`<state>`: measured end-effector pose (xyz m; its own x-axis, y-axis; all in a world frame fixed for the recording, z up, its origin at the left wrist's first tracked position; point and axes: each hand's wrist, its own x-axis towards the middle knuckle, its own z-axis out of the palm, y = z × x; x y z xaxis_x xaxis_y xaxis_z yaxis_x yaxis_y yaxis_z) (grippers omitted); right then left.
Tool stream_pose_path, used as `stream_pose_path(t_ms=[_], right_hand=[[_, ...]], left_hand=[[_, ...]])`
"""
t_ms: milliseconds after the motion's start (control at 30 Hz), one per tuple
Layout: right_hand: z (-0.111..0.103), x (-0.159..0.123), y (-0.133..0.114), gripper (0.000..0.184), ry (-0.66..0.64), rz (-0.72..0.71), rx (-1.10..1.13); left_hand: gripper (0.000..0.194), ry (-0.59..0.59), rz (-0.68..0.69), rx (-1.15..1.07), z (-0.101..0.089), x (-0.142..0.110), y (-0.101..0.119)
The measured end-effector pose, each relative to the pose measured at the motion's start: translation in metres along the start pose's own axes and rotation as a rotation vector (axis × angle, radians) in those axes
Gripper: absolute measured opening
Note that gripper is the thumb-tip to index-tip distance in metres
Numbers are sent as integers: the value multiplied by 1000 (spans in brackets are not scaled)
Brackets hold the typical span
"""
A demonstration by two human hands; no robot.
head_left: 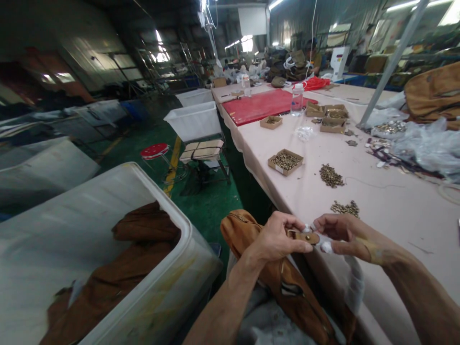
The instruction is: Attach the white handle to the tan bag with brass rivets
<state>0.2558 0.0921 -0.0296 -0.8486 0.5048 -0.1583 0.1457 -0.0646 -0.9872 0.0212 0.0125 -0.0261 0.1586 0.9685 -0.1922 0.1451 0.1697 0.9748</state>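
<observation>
1. My left hand (278,237) pinches a flat tan leather strap (305,236), low centre of frame.
2. My right hand (341,235) grips its other end.
3. Small round brass studs (345,208) lie on the smooth pink counter (395,201).

Both forearms are bare, without sleeves. The left hand (278,237) wears nothing. The right hand (341,235) has white tape wrapped around some fingertips (326,247).

The left hand's fingers (287,225) hide the strap's (305,236) left end.
</observation>
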Motion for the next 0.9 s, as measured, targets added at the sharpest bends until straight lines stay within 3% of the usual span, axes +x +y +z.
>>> stream_pose_path(t_ms=[133,300,400,533,667,900], right_hand=[[-3,-4,1,46,-20,2,-66],[0,3,7,33,28,-99,-58],[0,7,11,31,85,-117,-62],[-2,8,16,32,88,-126,-144],[-2,6,18,33,88,-121,-245],[4,3,17,27,82,-131,-266]], left_hand=[[48,72,113,110,-2,-4,8],[17,244,405,525,-8,-9,16],[17,233,594,798,-14,-7,16],[22,196,717,967,-21,-1,12],[18,134,734,949,-27,5,8],[21,138,540,814,-33,3,11]])
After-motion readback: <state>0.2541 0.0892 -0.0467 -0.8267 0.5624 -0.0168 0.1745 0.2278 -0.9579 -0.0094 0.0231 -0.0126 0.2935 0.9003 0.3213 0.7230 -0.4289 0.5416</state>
